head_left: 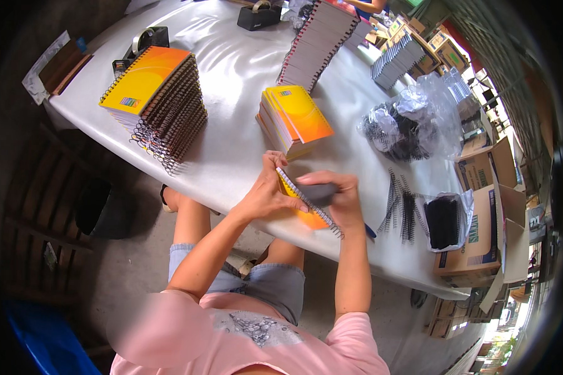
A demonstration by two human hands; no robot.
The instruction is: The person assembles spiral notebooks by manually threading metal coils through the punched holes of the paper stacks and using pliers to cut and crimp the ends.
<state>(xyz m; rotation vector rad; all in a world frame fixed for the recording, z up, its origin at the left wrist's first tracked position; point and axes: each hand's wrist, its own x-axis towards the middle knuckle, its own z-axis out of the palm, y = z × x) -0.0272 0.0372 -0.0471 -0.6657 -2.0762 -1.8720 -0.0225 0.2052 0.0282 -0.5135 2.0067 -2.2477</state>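
Note:
My left hand (269, 194) grips a small yellow-and-orange notebook (311, 219) at the table's near edge, its thumb and fingers on either side of it. A dark spiral wire (324, 217) runs along the notebook's upward edge. My right hand (346, 195) is closed around a dark grey, rounded object (319, 194), held against the wired edge; its exact kind is unclear. Just beyond my hands stands a short stack of yellow-orange booklets (294, 115) with no wire visible. On the left rises a tall stack of spiral-bound notebooks (153, 94) with the same covers.
Loose black wire spirals (406, 209) lie right of my hands, near a blue pen (370, 232) and a wrapped black bundle (443, 222). Open cardboard boxes (472, 240) stand at the right edge. Farther back are a plastic-wrapped heap (400, 125), a tall notebook stack (319, 44) and tape dispensers (259, 17).

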